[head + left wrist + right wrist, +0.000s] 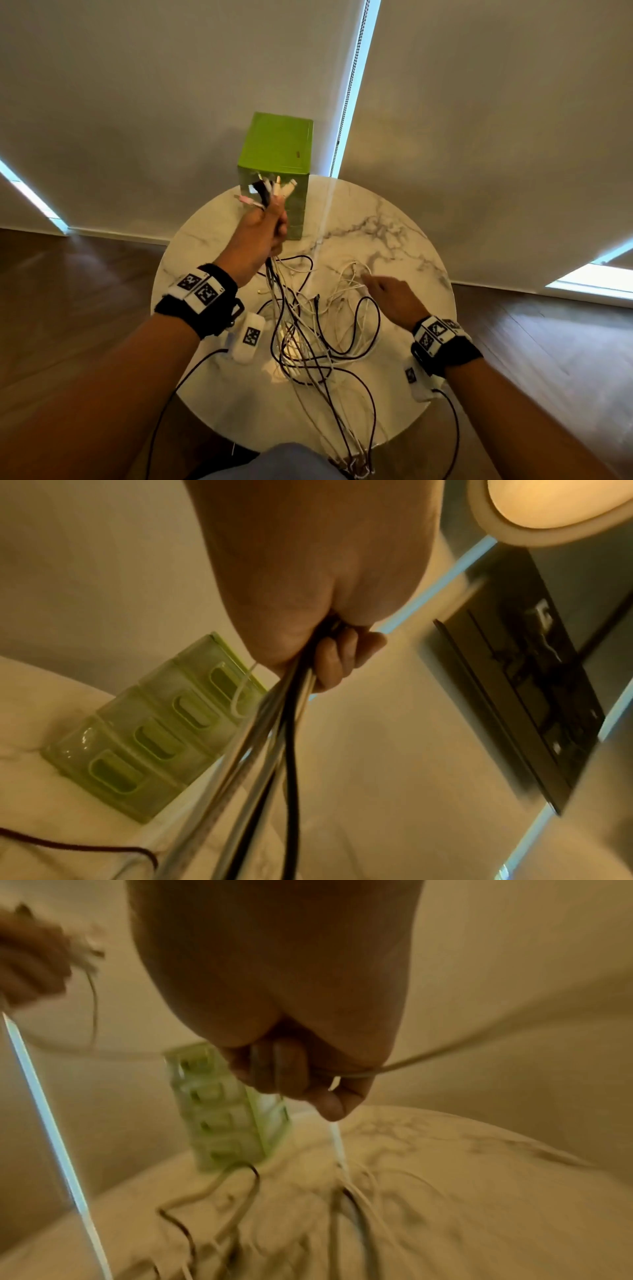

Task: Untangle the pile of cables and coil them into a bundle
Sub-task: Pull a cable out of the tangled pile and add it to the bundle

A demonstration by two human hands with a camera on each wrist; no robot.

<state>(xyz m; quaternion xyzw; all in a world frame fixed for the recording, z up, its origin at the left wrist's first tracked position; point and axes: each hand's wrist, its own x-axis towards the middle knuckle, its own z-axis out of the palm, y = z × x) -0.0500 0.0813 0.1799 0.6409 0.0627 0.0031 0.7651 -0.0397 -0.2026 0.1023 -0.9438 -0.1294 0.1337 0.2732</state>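
At frame centre, the left hand [262, 233] grips a fistful of cables [308, 329], connector ends fanned above the fist, before a green drawer box [279, 150]. The rest lies tangled on the round marble table [404, 240]. Right hand [394, 296] pinches a white cable [445, 1049].

Left hand [263, 230]: raised, forearm extended forward, fingers [337, 662] curled in a closed grip round a bunch of cables [274, 267]. Right hand [394, 294]: lower, forearm extended, fingers [291, 1069] curled with a white cable [445, 1050] crossing them. Both wrists carry black bands with marker tags.
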